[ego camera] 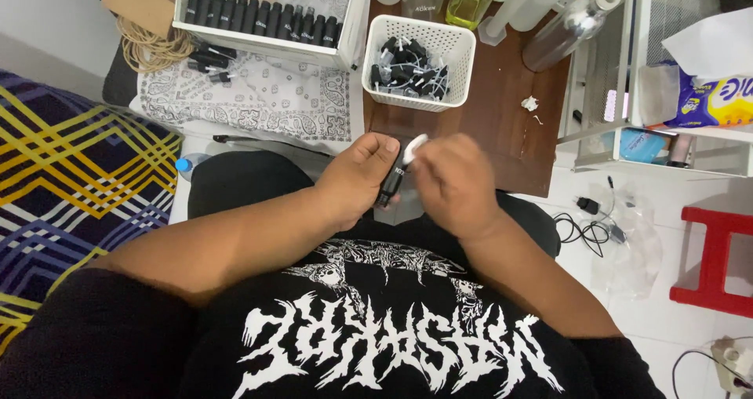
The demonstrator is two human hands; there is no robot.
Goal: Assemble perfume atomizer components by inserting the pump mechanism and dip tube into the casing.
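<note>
Left hand [357, 181] is closed around a small black bottle [390, 185], held upright-ish over the lap, just off the near edge of the brown counter [502, 124]. Right hand [455, 183] is curled, fingers pinching a small white piece [413, 148] at the bottle's top; it is motion-blurred, so the exact grip is hard to tell.

Risks, as a judgement: the white piece is tiny and held by fingertips only, so it could slip and drop into the lap or onto the floor. The bottle is held off the counter with nothing under it; a slip of the grip would let it fall. If it holds liquid, a tilt could spill it.

Bottle looks slim, dark, glossy, with a small pale label; lower part hidden by the hand. A white basket [455, 42] of black and white pump parts sits well ahead on the counter; a tray of black bottles [263, 14] to its left.
</note>
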